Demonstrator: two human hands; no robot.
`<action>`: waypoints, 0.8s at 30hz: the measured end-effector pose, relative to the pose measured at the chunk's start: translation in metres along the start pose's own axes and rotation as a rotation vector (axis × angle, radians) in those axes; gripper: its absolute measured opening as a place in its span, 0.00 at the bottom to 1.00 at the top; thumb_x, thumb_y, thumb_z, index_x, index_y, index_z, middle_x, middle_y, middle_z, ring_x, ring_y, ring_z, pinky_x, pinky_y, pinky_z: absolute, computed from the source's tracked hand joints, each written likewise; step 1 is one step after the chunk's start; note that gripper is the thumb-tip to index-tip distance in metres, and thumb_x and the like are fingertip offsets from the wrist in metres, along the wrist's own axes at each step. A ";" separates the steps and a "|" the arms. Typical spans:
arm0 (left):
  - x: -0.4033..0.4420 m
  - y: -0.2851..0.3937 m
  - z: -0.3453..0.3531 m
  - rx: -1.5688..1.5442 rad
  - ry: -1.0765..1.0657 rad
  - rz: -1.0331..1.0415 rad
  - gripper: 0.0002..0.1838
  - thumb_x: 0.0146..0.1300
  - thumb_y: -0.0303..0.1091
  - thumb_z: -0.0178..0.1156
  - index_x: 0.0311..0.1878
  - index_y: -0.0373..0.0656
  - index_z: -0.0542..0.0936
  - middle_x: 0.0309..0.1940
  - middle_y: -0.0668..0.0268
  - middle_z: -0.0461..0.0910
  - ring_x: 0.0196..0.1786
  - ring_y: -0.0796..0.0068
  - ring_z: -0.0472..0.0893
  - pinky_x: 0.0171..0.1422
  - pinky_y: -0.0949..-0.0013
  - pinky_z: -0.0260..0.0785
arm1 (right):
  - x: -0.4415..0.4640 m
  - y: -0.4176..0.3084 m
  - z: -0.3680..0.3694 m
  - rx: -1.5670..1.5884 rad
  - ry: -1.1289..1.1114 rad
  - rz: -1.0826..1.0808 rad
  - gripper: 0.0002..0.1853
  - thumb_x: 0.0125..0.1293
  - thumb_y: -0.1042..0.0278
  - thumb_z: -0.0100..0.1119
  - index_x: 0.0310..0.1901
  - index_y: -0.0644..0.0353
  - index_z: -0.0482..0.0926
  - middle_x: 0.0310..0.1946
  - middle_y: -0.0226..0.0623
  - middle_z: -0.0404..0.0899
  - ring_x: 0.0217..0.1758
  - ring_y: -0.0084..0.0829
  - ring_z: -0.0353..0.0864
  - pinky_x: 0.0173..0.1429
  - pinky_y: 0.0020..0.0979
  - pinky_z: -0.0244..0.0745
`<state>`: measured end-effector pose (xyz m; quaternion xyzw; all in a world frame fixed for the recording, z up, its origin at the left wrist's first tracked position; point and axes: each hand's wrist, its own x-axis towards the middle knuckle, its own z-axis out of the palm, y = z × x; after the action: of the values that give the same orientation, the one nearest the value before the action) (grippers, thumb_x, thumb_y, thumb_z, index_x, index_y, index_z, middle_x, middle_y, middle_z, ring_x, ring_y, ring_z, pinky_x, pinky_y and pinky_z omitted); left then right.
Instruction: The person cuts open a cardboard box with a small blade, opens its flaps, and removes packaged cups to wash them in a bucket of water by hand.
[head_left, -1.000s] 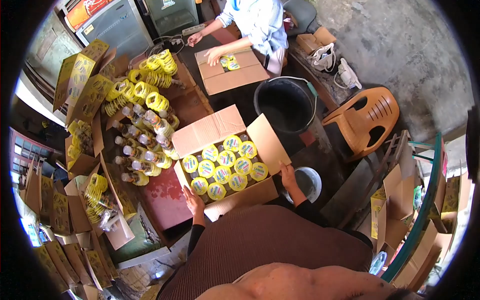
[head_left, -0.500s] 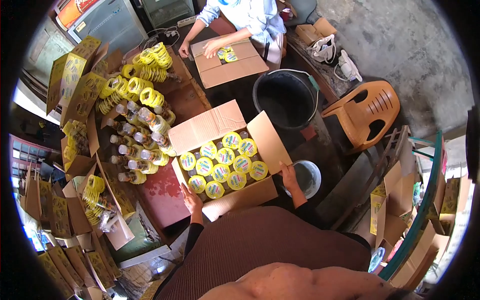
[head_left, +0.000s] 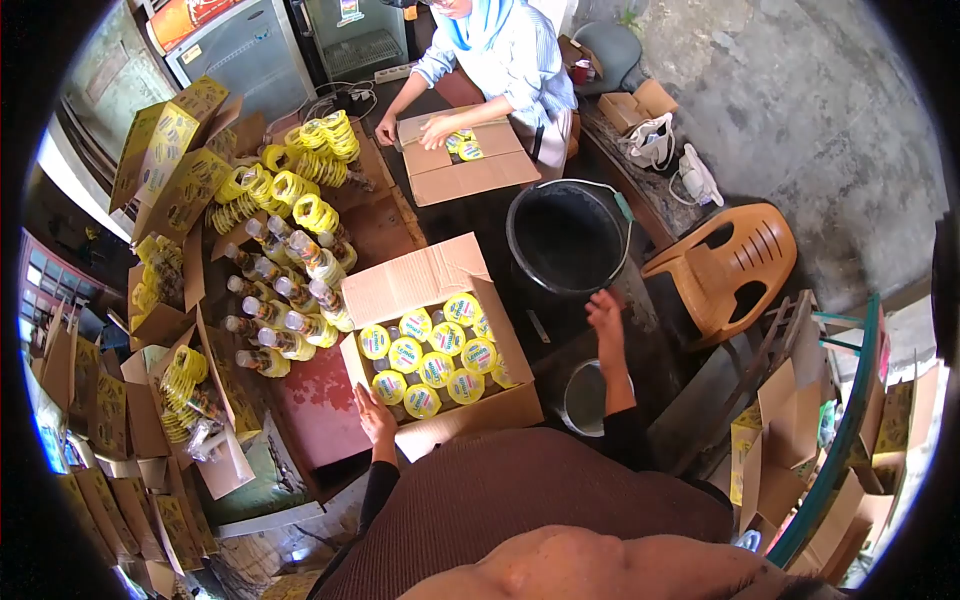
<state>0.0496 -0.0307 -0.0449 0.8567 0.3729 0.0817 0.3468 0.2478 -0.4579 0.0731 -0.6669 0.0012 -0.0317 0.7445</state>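
A cardboard box (head_left: 470,412) full of yellow-lidded cups (head_left: 436,370) marked "Lemon" stands in front of my body. My left hand (head_left: 376,416) rests against the box's near left corner, its fingers stretched out along the cardboard. Off the box, to the right, my right hand (head_left: 605,318) is raised beside the black bucket (head_left: 530,275), holding nothing, its fingers apart and a little blurred. The far flap (head_left: 415,272) lies outward, while the right flap (head_left: 507,325) stands up and hides part of the rightmost cups.
Across the table a co-worker handles another carton (head_left: 470,182). Bottles (head_left: 290,290) and yellow ring-shaped bundles (head_left: 320,140) crowd the left. A small bucket (head_left: 584,400) is below my right forearm. A small pale strip (head_left: 538,325) lies on the dark surface. An orange chair (head_left: 740,265) stands right.
My right hand has left the box's right side and moved up and right. The right flap, spread outward before, now stands up. My left hand stays on the box.
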 end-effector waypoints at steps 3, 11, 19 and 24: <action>0.000 -0.001 0.000 0.010 0.035 0.026 0.31 0.75 0.47 0.37 0.71 0.33 0.58 0.71 0.45 0.57 0.74 0.47 0.56 0.77 0.55 0.49 | 0.046 -0.005 -0.022 -0.346 0.222 0.030 0.30 0.67 0.60 0.60 0.66 0.65 0.63 0.63 0.46 0.66 0.64 0.40 0.69 0.67 0.38 0.65; 0.001 -0.006 0.005 0.242 0.140 0.073 0.31 0.75 0.47 0.39 0.72 0.36 0.56 0.72 0.47 0.56 0.75 0.48 0.52 0.78 0.54 0.44 | 0.129 -0.003 -0.037 -0.867 0.299 0.081 0.34 0.59 0.47 0.66 0.51 0.73 0.71 0.52 0.55 0.69 0.57 0.47 0.70 0.61 0.45 0.66; 0.001 0.023 -0.002 0.364 0.109 -0.200 0.35 0.70 0.47 0.49 0.75 0.43 0.52 0.77 0.53 0.43 0.78 0.49 0.40 0.76 0.36 0.34 | 0.130 -0.029 -0.028 -0.417 0.327 0.103 0.25 0.60 0.50 0.68 0.40 0.68 0.72 0.35 0.37 0.72 0.39 0.34 0.76 0.47 0.37 0.74; 0.001 0.091 -0.001 0.262 0.237 0.026 0.26 0.65 0.39 0.57 0.66 0.45 0.69 0.77 0.59 0.47 0.79 0.52 0.42 0.76 0.38 0.36 | 0.144 -0.058 -0.017 0.003 0.099 0.080 0.16 0.65 0.55 0.64 0.36 0.58 0.72 0.31 0.29 0.73 0.26 0.18 0.73 0.33 0.22 0.71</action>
<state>0.1028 -0.0732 0.0155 0.8837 0.4075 0.1375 0.1847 0.3882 -0.4878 0.1349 -0.6629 0.0647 -0.0347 0.7451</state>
